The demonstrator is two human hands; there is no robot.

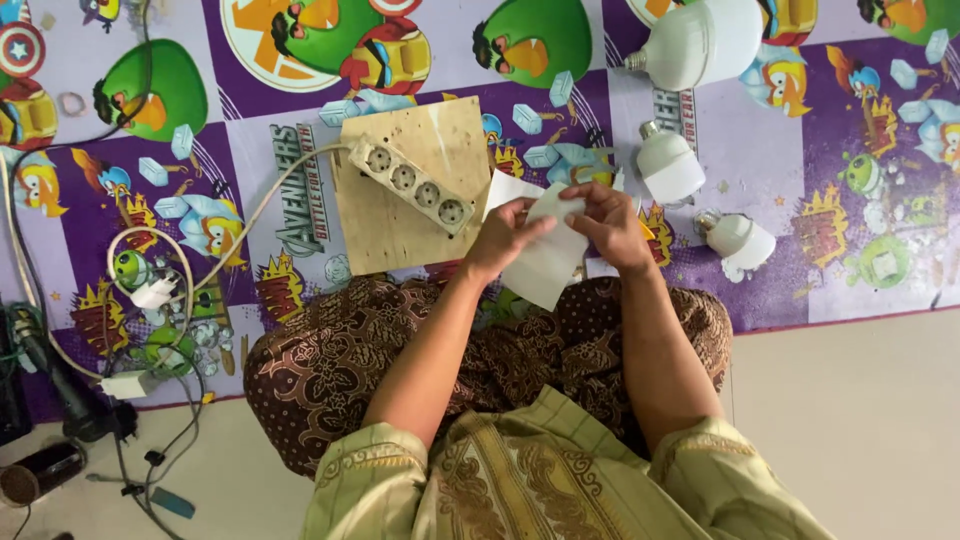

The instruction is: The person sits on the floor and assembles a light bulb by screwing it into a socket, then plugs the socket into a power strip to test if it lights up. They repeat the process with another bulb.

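While both my hands pinch it, the white sheet (pixel 548 255) hangs over my lap, just past the near edge of the mat (pixel 780 150). L hand (pixel 503 236) grips its left side w/ thumb and fingers closed on it; R hand (pixel 612 222) pinches the top edge, fingers curled over. Can't tell if it's paper or thin plastic. A second white piece (pixel 505 188) lies just behind, partly hidden by my L hand.

Just beyond the L hand sits a wood board (pixel 400 235) w/ a white power strip (pixel 412 185) lying diagonally on it, four sockets, cord (pixel 265 205) running off to the left toward a plug and adapter. Right of my hands, three white bulbs on the mat: a small one (pixel 738 240) nearest, a mid one (pixel 668 165) behind it, a big one (pixel 705 40) well back. Far left on the floor: black cables, a dark tool (pixel 40 470) and a blue-handled screwdriver (pixel 165 500). I'm sitting cross-legged, brown patterned cloth (pixel 340 360) over my knees.
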